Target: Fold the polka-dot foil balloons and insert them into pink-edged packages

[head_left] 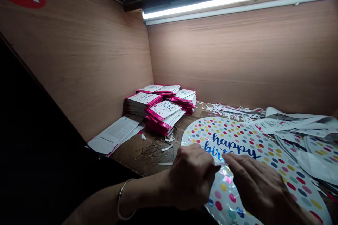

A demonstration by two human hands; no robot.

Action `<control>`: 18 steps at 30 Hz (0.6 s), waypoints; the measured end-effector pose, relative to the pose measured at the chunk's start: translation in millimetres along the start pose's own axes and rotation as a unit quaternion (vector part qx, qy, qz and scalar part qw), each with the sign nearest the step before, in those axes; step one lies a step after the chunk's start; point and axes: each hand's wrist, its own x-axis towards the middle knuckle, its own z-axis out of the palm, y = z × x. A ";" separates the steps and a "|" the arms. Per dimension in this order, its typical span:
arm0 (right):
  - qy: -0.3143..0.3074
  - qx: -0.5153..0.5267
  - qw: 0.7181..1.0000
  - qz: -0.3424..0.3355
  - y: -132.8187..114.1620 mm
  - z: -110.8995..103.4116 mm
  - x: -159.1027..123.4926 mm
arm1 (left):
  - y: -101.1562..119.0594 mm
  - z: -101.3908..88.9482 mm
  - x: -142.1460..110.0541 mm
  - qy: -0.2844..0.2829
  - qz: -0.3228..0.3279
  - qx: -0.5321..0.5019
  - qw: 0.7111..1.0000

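A white polka-dot foil balloon (237, 137) is pinched at its edge by the left hand (191, 177), the open right hand (260, 186) is pressed just beside it, and pink-edged white packet stacks (162, 109) are left well apart!

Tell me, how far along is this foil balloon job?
The stacked pink-edged packets look finished. In hand: a polka-dot foil balloon, under the left hand and right hand. Seemingly left: the further balloons and paper sheets at right.

Flat foil balloon (274, 151), white, shiny, multicoloured polka dots; blue "happy birthday" script, its end hidden; lying uninflated, tilted toward the viewer
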 end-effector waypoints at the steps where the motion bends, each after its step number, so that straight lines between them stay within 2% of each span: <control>1: 0.006 -0.002 1.000 0.016 3.4 -3.1 9.0 | 2.4 -3.5 10.4 -0.005 -0.039 -0.031 0.999; 4: -0.020 0.045 0.994 0.101 15.9 -7.7 33.8 | 1.0 -8.7 35.8 -0.037 -0.170 -0.165 0.971; 6: -0.095 0.158 0.968 0.173 29.0 -8.6 45.7 | -7.0 -8.3 46.6 -0.072 -0.247 -0.277 0.926; 7: -0.145 0.235 0.939 0.207 36.7 -8.5 49.1 | -12.1 -7.3 49.9 -0.087 -0.278 -0.334 0.897; 8: -0.195 0.318 0.897 0.238 44.6 -7.9 50.5 | -17.3 -6.0 51.7 -0.098 -0.307 -0.387 0.864; 10: -0.267 0.464 0.794 0.288 57.9 -4.6 46.5 | -26.6 -3.3 51.5 -0.108 -0.365 -0.466 0.799; 12: -0.273 0.575 0.698 0.329 64.6 1.9 34.6 | -32.9 -0.6 47.9 -0.104 -0.415 -0.510 0.746; 14: -0.238 0.655 0.622 0.358 63.6 10.1 18.5 | -36.3 2.2 42.8 -0.091 -0.447 -0.533 0.713; 16: -0.202 0.694 0.575 0.385 58.3 16.9 3.0 | -37.7 5.9 37.1 -0.077 -0.460 -0.554 0.690; 17: -0.194 0.692 0.573 0.394 55.5 19.3 -3.4 | -38.0 8.2 34.2 -0.072 -0.465 -0.561 0.681; 18: -0.195 0.678 0.590 0.393 53.4 21.1 -8.6 | -38.3 11.0 31.0 -0.067 -0.470 -0.565 0.675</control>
